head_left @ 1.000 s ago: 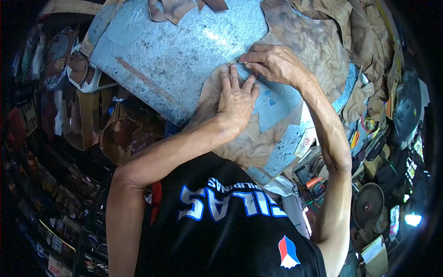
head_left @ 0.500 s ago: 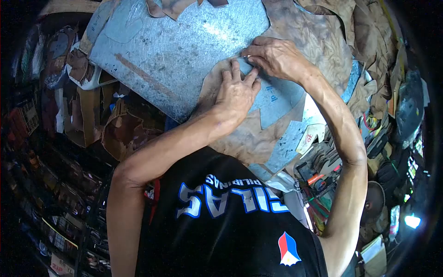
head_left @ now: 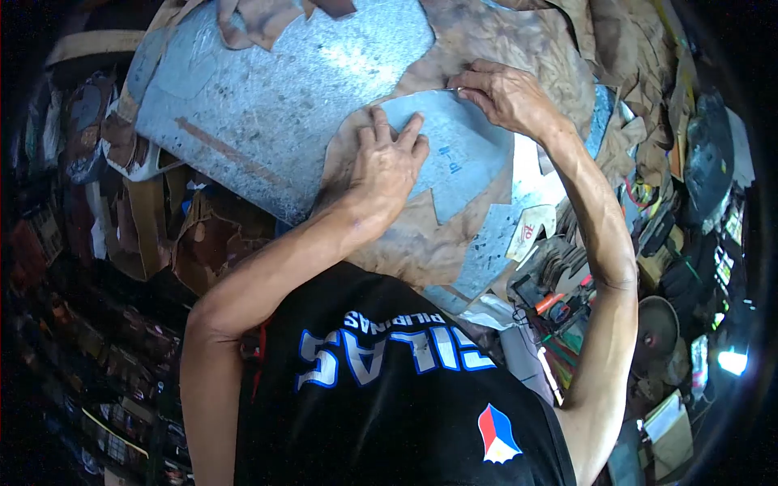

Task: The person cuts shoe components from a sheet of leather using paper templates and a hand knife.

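From my end I see a scuffed grey sheet (head_left: 235,121) as the work surface, with brown leather (head_left: 519,49) spread over its right side and scraps (head_left: 271,23) along its far edge. The blue-grey template (head_left: 466,142) lies flat on the leather. My wearer's left hand (head_left: 385,166) rests on its left part, fingers spread, gripping nothing. The right hand (head_left: 515,99) has thumb and fingers drawn together at its far edge; whether they grasp anything, I can't tell. Around lies a dim, cluttered room, a bright lamp (head_left: 733,362) at right.
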The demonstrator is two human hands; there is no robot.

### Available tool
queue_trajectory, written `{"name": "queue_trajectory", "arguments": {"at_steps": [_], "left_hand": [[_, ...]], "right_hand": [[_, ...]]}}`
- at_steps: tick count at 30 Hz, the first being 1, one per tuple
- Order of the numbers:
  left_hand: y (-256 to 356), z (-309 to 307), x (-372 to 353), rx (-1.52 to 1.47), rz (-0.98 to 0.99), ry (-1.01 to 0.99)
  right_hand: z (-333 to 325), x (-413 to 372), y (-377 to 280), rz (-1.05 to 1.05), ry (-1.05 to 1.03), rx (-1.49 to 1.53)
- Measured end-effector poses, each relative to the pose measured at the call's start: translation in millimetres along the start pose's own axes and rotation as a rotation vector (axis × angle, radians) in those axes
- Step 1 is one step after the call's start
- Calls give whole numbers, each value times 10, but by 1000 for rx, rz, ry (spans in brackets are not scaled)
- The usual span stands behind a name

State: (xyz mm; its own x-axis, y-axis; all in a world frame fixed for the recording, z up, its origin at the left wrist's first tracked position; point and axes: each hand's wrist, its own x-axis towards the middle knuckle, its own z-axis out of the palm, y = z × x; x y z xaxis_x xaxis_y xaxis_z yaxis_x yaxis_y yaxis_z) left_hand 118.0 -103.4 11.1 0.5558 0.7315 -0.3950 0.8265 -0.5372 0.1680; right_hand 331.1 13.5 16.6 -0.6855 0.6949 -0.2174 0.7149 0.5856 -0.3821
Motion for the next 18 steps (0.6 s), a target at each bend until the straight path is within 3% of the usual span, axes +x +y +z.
{"name": "queue_trajectory", "arguments": {"at_steps": [11,18], "left_hand": [[18,67,1,15,3,66],[19,50,8,-19,-12,-1]], "right_hand": [[9,-259,222,106,-48,-9],[77,-388,265,134,25,14]]}}
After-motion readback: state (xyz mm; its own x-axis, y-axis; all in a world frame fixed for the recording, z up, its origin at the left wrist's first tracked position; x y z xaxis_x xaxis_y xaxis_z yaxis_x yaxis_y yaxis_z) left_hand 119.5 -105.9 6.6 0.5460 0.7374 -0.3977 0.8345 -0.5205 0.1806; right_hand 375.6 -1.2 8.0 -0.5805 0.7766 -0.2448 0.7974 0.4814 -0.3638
